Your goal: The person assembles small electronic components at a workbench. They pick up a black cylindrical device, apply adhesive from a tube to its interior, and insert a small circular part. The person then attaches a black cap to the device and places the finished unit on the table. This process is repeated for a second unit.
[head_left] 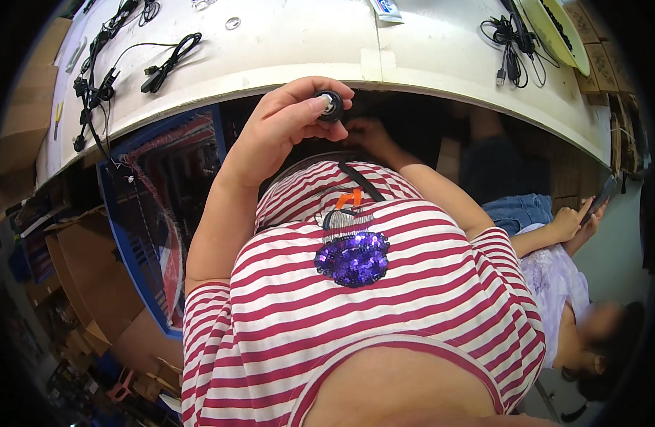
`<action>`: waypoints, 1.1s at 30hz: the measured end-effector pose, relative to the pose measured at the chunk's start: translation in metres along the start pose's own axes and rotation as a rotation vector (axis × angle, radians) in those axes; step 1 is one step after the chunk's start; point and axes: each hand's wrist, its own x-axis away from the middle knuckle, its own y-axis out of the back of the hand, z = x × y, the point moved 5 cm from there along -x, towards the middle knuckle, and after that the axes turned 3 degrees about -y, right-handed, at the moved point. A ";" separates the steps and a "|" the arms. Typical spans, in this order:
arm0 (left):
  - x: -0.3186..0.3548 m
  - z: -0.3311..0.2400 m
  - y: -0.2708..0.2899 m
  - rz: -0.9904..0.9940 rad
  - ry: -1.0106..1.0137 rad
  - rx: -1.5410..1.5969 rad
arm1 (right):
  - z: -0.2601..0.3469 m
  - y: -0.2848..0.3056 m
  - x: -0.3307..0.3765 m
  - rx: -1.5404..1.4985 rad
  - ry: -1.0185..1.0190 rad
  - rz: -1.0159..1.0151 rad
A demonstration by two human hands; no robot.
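Your left hand (281, 124) pinches a small round black part with a silver centre (330, 104) just below the curved white surface (299, 50). Your right hand (370, 135) reaches under that surface; its grip is unclear. Black cables (167, 64) lie on the surface, with a blue crate (153, 213) below it.
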 end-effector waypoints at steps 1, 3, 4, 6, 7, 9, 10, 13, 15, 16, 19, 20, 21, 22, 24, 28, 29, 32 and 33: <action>0.000 0.000 0.001 -0.010 0.011 0.007 | 0.000 0.000 0.000 0.009 0.006 -0.003; 0.000 0.002 0.002 -0.007 0.023 -0.012 | -0.001 0.000 -0.001 0.021 0.018 -0.011; 0.000 0.003 0.003 -0.006 0.029 -0.021 | -0.001 0.001 -0.001 0.023 0.025 -0.015; 0.000 0.002 0.003 0.002 0.035 -0.040 | -0.001 0.001 -0.001 0.019 0.026 -0.017; 0.000 0.002 0.003 0.006 0.038 -0.049 | -0.002 0.001 -0.001 0.013 0.021 -0.016; 0.000 0.002 0.004 -0.006 0.043 -0.064 | -0.001 0.000 -0.001 0.007 0.015 -0.011; 0.000 0.001 0.004 -0.011 0.046 -0.072 | 0.000 0.000 -0.001 0.009 0.014 -0.009; 0.000 0.001 0.004 -0.015 0.050 -0.074 | 0.001 -0.001 0.000 0.017 0.027 0.001; 0.000 0.002 0.005 -0.028 0.055 -0.084 | 0.003 -0.002 0.001 0.017 0.023 0.004; 0.000 0.002 0.005 -0.034 0.057 -0.089 | 0.004 -0.002 0.002 0.013 0.012 0.005; 0.000 0.003 0.005 -0.049 0.076 -0.092 | 0.004 -0.003 0.003 0.006 -0.007 0.011; -0.001 0.003 0.006 -0.059 0.076 -0.103 | 0.002 -0.003 0.003 0.004 -0.011 0.014; -0.001 0.004 0.006 -0.069 0.076 -0.114 | -0.001 -0.003 0.002 0.010 -0.011 0.017; -0.002 0.004 0.007 -0.079 0.075 -0.125 | -0.005 -0.003 0.001 0.015 -0.012 0.020; -0.004 0.007 0.005 -0.079 0.088 -0.074 | -0.009 -0.003 0.000 0.000 -0.043 0.022; -0.004 0.008 0.002 -0.029 0.061 0.008 | -0.010 -0.002 -0.004 0.005 -0.146 0.059; -0.003 0.005 0.003 -0.024 0.015 0.010 | -0.002 -0.004 -0.005 0.031 -0.165 0.082; 0.000 -0.007 0.004 -0.043 -0.107 0.014 | 0.040 -0.013 0.011 0.038 0.065 0.118; 0.001 -0.011 0.003 -0.068 -0.135 0.015 | 0.055 -0.015 0.017 0.015 0.055 0.107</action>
